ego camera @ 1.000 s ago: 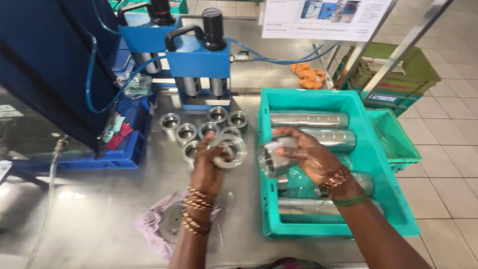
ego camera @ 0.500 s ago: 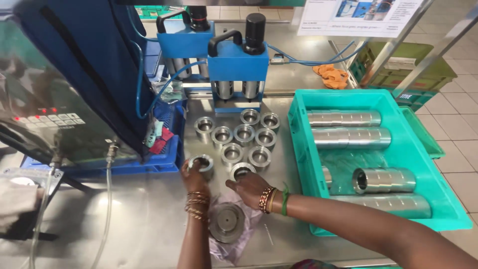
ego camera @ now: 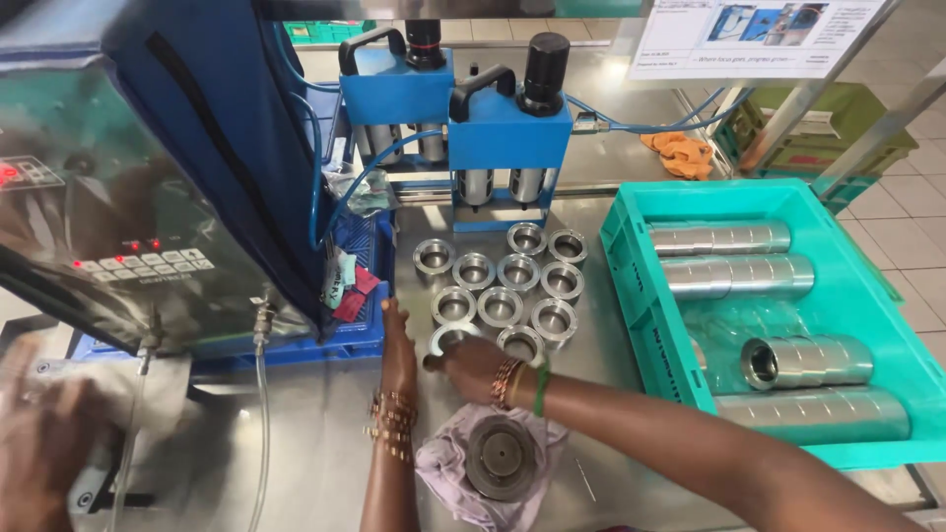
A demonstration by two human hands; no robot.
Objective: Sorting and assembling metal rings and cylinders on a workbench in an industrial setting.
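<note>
Several short metal rings (ego camera: pixel 501 305) stand in rows on the steel table (ego camera: pixel 315 433). My left hand (ego camera: pixel 398 347) lies edge-on against the left side of the nearest metal ring (ego camera: pixel 450 338), fingers pointing away from me. My right hand (ego camera: pixel 476 365) reaches across from the right and closes over that ring's near rim. Another ring (ego camera: pixel 520 343) sits just right of it, beside my right wrist. Both wrists wear bangles. In front of my hands a dark round metal disc (ego camera: pixel 501 456) rests on a pale cloth (ego camera: pixel 439 476).
A teal crate (ego camera: pixel 631 286) on the right holds several long steel cylinders (ego camera: pixel 731 277). Blue pneumatic units (ego camera: pixel 507 128) stand behind the rings, and a dark machine with a control panel (ego camera: pixel 128 261) rises at left. Another person's blurred hand (ego camera: pixel 39 443) is at bottom left.
My right hand came out of the teal crate to the table. Both hands went from holding parts up to setting rings down at the front of the rows. The view has shifted left.
</note>
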